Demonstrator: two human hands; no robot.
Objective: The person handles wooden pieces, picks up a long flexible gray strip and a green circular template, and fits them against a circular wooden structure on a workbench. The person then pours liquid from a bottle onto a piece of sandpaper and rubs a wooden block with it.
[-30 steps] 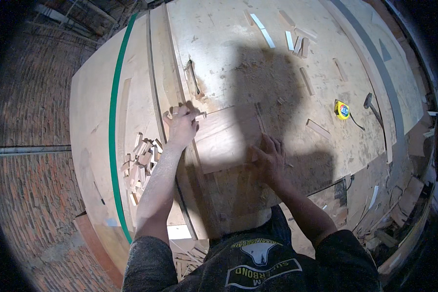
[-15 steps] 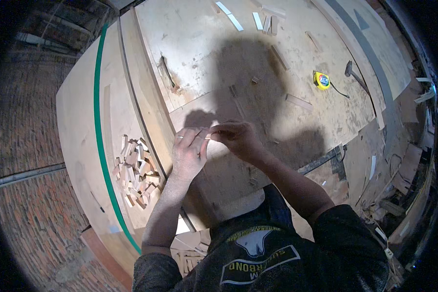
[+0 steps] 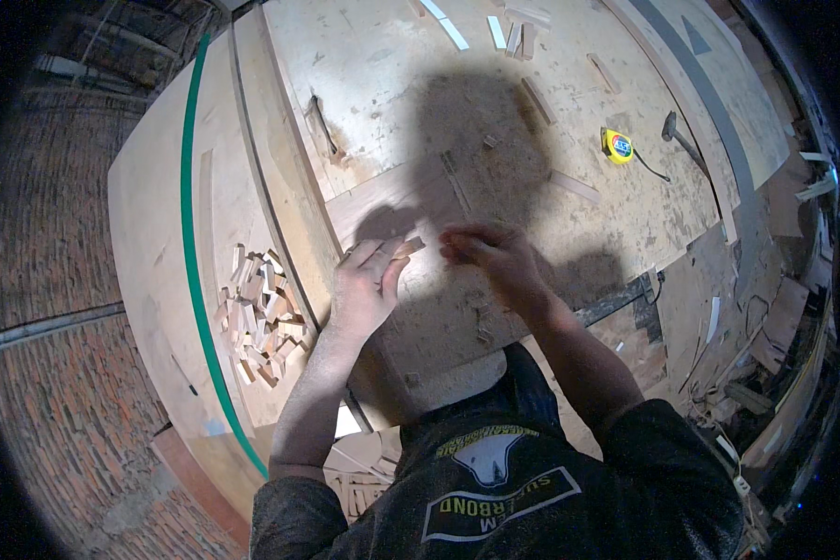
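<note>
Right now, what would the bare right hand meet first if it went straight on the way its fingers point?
Probably the small, oblong, light-brown wooden block held in the bare left hand; the right hand points leftward toward it, though relative height is unclear.

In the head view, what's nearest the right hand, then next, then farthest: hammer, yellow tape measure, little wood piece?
1. Little wood piece: in the left hand, left of the right hand.
2. Yellow tape measure: ahead, to the right.
3. Hammer: farther right, past the tape measure.
</note>
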